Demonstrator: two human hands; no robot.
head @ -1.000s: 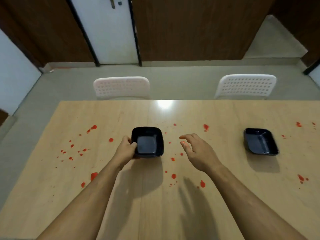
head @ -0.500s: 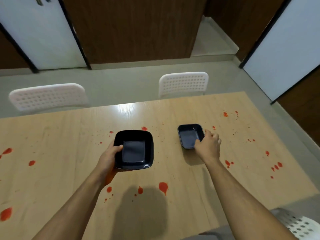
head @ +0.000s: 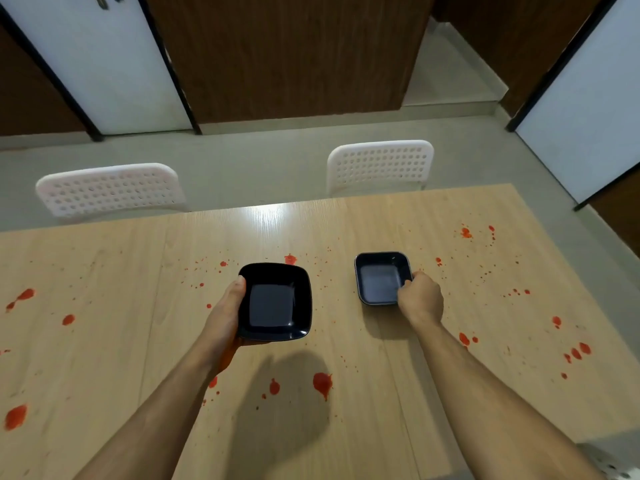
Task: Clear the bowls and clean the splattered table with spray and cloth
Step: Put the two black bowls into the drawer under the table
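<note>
Already my left hand (head: 227, 311) holds one black bowl (head: 275, 303) aloft by its edge, while my right grip (head: 420, 299) pinches the second bowl's (head: 381, 278) rim, so either could tip, slip and drop onto the splattered bench (head: 104, 341).

Both bare forearms reach forward from the bottom of the view, the left one angling in toward the middle and the right one running up from the lower right corner. The left hand (head: 225, 317) holds a black bowl (head: 275, 303) by its left edge, thumb lying along the rim and fingers hidden beneath. The right hand (head: 420, 299) is curled in a grip on the near right corner of a second bowl (head: 381, 277), knuckles up.
</note>
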